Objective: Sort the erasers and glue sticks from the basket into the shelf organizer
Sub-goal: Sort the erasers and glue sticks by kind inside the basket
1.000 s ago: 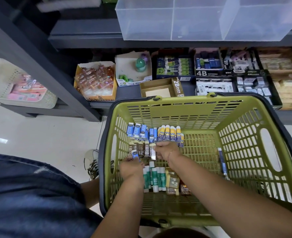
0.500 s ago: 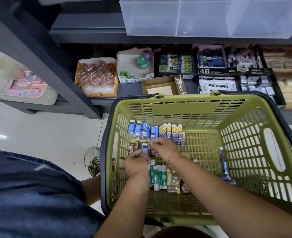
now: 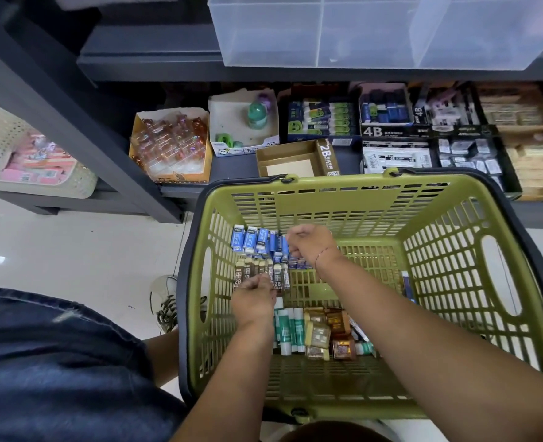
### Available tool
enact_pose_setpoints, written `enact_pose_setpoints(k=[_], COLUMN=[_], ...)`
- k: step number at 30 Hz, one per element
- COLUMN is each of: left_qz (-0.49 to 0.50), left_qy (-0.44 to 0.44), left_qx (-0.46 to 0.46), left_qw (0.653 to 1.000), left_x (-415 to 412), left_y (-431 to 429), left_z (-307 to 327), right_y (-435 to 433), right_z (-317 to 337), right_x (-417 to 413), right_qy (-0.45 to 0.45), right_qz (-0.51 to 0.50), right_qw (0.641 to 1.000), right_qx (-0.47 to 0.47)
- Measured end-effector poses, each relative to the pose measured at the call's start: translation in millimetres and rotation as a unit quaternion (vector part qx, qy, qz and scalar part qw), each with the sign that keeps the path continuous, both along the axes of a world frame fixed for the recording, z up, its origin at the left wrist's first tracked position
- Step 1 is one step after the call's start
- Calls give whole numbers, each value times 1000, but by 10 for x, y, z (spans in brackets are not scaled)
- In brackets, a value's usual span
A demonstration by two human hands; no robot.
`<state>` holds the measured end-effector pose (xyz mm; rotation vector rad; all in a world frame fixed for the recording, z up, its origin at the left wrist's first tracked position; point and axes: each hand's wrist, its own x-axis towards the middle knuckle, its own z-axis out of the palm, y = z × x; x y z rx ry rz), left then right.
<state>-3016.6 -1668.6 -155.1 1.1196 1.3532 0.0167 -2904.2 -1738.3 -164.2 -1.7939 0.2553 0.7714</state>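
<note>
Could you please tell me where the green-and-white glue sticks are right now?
Head view: the glue sticks lie in the green basket, at its near left, beside the left hand, with brown packets on their right.

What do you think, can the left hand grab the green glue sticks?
Probably yes: the green glue sticks lie in the open in the basket, right beside the left hand, with nothing between them.

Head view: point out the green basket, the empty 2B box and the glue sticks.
green basket (image 3: 343, 186), head view, far rim.
empty 2B box (image 3: 290, 169), head view, inside bottom.
glue sticks (image 3: 290, 328), head view, middle of row.
</note>
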Motion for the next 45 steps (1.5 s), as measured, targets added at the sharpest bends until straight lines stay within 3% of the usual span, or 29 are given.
enact_pose_setpoints(k=[3,5,7,11,14,18,24,30,32,43,45], left_qz=[-112,-249,-396,-621,-693,-740,-751,-755,-755,-758,-758], left_qy=[11,15,14,37,47,67,63,58,57,63,63], left_qx=[10,31,43,78,84,94,107,113,115,95,91], left_qw=[994,968,917,779,715,663,649,643,643,643,643], left_x=[-18,-40,-61,-83,-79,-83,-83,-73,-69,-87,-80], left_y=[-51,-112,-186,-384,-475,-512,-500,-494,-499,-490,-490], left_z=[-1,10,-13,-110,-169,-222,-295,-323,-312,-252,-263], right_y=[-390,-794,-1188,-1678,-1793,-1729,-1653,-1675,-1662,-1576,-1570], right_z=[66,89,66,-55,-162,-343,-545,-507,-511,-481,-466], right_x=[34,66,109,191,97,-96,-336,-350,-369,-250,-236], right_qy=[12,39,80,76,77,32,-49,26,49,119,121], right_qz=[30,106,198,331,410,518,559,505,503,654,664], right_qw=[999,993,973,911,879,812,778,834,838,688,675], right_qx=[-5,-25,-89,-235,-231,-265,-283,-219,-206,-293,-298])
